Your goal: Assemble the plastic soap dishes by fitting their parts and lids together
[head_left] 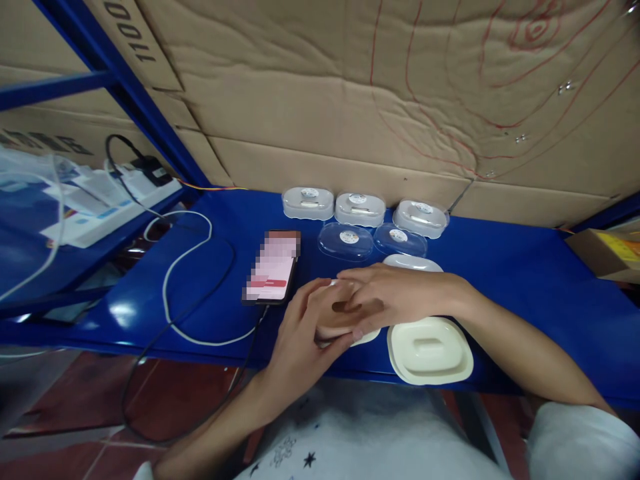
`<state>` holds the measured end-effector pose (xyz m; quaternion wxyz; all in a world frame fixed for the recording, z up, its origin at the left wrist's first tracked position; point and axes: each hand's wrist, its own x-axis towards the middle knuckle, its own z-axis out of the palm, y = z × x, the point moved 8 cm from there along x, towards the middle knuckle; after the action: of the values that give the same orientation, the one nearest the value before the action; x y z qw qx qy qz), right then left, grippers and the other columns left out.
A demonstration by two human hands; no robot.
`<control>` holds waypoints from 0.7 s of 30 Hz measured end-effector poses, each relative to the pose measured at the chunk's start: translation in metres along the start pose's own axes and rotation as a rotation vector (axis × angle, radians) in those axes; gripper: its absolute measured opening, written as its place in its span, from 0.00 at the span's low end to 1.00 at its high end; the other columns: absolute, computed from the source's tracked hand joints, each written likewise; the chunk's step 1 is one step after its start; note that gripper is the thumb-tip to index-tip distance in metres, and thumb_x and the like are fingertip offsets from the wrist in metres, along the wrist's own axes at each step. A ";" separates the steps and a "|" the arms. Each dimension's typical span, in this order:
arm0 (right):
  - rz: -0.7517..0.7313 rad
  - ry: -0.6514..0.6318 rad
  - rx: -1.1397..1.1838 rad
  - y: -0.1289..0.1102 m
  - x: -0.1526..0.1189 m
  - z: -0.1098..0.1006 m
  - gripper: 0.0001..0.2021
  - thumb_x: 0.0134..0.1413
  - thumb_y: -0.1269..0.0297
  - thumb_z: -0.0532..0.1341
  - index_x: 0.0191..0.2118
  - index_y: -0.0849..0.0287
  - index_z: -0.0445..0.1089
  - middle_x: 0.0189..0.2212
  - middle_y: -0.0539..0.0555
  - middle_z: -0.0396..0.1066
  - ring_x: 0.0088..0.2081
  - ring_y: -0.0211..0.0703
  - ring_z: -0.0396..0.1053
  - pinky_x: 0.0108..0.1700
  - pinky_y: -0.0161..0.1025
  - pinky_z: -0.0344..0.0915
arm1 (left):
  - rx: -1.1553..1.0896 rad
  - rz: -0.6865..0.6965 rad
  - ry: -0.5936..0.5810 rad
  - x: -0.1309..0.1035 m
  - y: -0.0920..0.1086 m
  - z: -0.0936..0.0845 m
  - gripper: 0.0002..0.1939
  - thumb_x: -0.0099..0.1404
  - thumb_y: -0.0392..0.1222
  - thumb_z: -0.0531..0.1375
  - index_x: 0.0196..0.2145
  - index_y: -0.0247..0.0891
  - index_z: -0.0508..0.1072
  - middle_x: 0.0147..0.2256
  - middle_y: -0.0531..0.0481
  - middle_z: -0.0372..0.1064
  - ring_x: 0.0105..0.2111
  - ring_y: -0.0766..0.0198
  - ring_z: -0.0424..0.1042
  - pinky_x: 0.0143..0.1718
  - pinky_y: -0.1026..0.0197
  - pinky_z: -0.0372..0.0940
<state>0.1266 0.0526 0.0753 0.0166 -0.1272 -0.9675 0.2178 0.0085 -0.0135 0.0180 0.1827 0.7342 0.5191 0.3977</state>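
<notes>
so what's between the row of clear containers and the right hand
Two clear lids and, nearest the right hand, a partly hidden white piece, all in the head view.

Left of the left hand [305,327], a phone [275,267] on the table [515,287]; beyond the right hand [395,293], two lids [346,245] before three cases [360,212], cardboard [310,87] behind; nearer the body, a tray [431,353]

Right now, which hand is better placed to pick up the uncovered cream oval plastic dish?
Probably your right hand: it's nearer the dish, while your left hand is farther off; both hands look occupied.
</notes>
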 end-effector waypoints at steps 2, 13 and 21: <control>0.006 -0.088 0.107 0.000 0.002 0.007 0.15 0.62 0.50 0.71 0.47 0.55 0.77 0.52 0.56 0.74 0.52 0.48 0.74 0.48 0.42 0.71 | -0.004 0.009 -0.003 0.000 0.001 0.001 0.35 0.69 0.48 0.69 0.68 0.52 0.60 0.63 0.42 0.61 0.63 0.44 0.68 0.63 0.37 0.69; 0.256 0.102 -0.026 0.044 -0.008 -0.013 0.32 0.63 0.51 0.70 0.68 0.54 0.65 0.73 0.63 0.59 0.74 0.62 0.55 0.72 0.58 0.56 | 0.321 0.439 -0.005 -0.014 0.042 0.007 0.20 0.72 0.46 0.66 0.58 0.41 0.70 0.61 0.38 0.68 0.62 0.43 0.67 0.65 0.36 0.59; 0.249 0.109 -0.085 0.050 0.002 0.007 0.32 0.64 0.48 0.69 0.69 0.52 0.65 0.74 0.63 0.58 0.73 0.65 0.56 0.71 0.64 0.57 | 0.281 0.560 -0.339 -0.029 0.051 0.029 0.08 0.77 0.32 0.57 0.49 0.39 0.75 0.47 0.48 0.79 0.50 0.56 0.76 0.65 0.44 0.60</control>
<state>0.1363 0.0937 0.0481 0.0366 -0.2583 -0.9503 0.1698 0.0582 -0.0553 0.0231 0.0475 0.9215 0.3098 0.2294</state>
